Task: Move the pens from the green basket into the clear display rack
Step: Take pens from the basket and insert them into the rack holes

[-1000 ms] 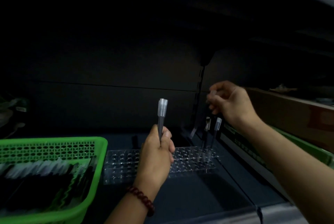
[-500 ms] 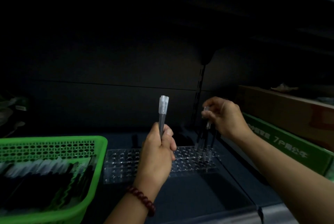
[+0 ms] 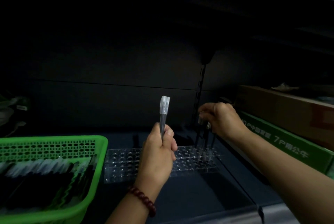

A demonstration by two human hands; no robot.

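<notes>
Your left hand (image 3: 159,153) is raised over the middle of the clear display rack (image 3: 124,162), forearm coming up from the near edge of the shelf (image 3: 198,196), a bead bracelet (image 3: 142,200) on the wrist. Its fingers are wrapped tight round a small bundle of held pens (image 3: 164,115), upright, pale caps on top; the lower ends are hidden in your fist, so you cannot count them.

Your right hand (image 3: 224,120) reaches in from the right, wrist bent, knuckles up, over the rack's far right corner. Its fingers curl down onto the standing pens (image 3: 204,133) and pinch the top of one; the dark hides which one.

The rack lies flat on the shelf, just beside the green basket (image 3: 54,139) at the left edge. The basket pens (image 3: 45,167) lie in it, a blurred mass of black and pale; the picture's edge cuts off the basket's left side.

Along the shelf's right edge lies a green box (image 3: 289,149) with a brown carton (image 3: 282,108) behind it; its print is too blurred to read.
</notes>
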